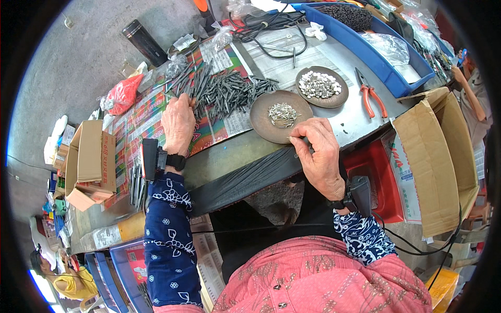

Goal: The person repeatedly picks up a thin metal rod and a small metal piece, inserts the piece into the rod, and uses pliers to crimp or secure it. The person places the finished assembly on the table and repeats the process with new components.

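Leftmost, we note the left hand [178, 124] resting palm-down, fingers curled onto the near edge of a pile of dark thin rods [222, 93]; whether it grips one we cannot tell. Right of it sits a brown dish [261, 124] of small metal pieces [282, 114]. At its near rim the right hand [319, 156] pinches a thin pin [295, 138].

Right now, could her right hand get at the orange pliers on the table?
Probably yes. The right hand rests at the near dish, and the pliers lie just beyond on bare tabletop, with nothing between them.
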A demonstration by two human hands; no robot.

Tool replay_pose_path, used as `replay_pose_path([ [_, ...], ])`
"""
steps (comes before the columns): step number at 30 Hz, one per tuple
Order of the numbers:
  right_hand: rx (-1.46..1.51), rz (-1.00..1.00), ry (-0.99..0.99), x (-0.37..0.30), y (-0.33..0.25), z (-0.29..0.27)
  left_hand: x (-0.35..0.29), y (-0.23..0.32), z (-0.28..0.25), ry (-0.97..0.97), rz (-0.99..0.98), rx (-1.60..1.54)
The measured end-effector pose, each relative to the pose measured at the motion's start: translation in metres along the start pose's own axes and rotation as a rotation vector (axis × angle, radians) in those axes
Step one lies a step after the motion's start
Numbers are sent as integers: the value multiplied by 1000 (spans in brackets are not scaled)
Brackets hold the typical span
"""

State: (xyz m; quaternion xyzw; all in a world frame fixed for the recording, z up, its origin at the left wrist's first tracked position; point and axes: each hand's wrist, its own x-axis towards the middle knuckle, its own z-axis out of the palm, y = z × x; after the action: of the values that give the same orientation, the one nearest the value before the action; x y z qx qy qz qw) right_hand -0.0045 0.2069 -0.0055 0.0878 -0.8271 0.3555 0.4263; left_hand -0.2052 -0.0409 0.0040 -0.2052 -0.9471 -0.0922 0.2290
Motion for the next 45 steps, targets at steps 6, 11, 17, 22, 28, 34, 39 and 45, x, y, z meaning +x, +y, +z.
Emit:
replay_pose_path([
  [6,10,5,-8,0,0,0,-3,-2,0,62,-20,-53],
  [11,15,26,-25,-1,1,0,-11,0,-7,101,-14,-13],
  [17,6,16,-11,-2,0,0,-15,2,-26,61,-34,50],
  [22,7,36,-18,-3,-1,0,-24,4,-51,115,-35,66],
  [28,4,48,-9,-2,-4,-6,-59,17,-97,245,26,-213],
  [34,24,63,-10,1,-18,-13,-108,46,-137,161,-73,-500],
  [39,85,76,-40,2,-32,-14,-132,64,-150,95,-32,-648],
  [45,144,107,-81,-2,-44,-11,-138,78,-138,52,83,-654],
])
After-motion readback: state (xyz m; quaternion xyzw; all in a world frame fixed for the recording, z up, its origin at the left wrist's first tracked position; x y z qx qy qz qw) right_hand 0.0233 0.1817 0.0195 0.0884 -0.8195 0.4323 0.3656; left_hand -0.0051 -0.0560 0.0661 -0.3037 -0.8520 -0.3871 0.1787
